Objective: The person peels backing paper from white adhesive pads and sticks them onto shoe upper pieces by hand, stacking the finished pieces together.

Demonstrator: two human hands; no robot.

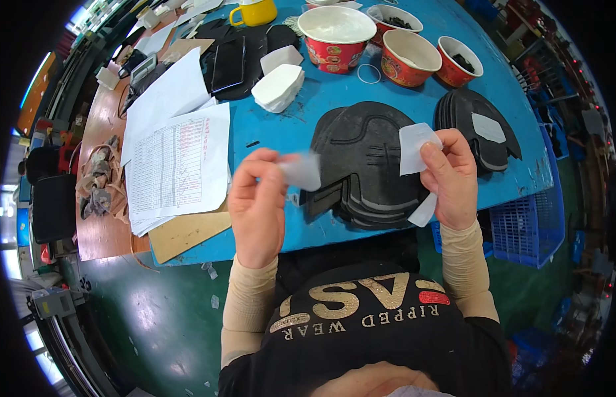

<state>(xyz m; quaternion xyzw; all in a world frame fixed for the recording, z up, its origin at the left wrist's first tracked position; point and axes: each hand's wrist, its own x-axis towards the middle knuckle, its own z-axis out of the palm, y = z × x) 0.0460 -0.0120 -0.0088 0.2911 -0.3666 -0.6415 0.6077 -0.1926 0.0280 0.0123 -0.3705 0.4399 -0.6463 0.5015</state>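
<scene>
Raised over the table's near edge, my left hand (257, 208) pinches a small white paper-like piece (302, 172), which is blurred by motion. My right hand (455, 182) grips a white slip (414, 147) between thumb and fingers. A second white strip (422, 210) sticks out below that same hand. Between and beyond the hands lies a stack of black molded pads (367, 159) with raised lines on the top one. Farther right sits another stack of black pads (470, 112), with a white piece (488, 128) lying on top.
Printed sheets (179, 159) and a brown card (190, 237) cover the blue table's (275, 228) left side. Behind are a phone (228, 63), white stacks (279, 88), a yellow mug (253, 12) and several red paper bowls (337, 36). A blue crate (529, 225) stands at the right.
</scene>
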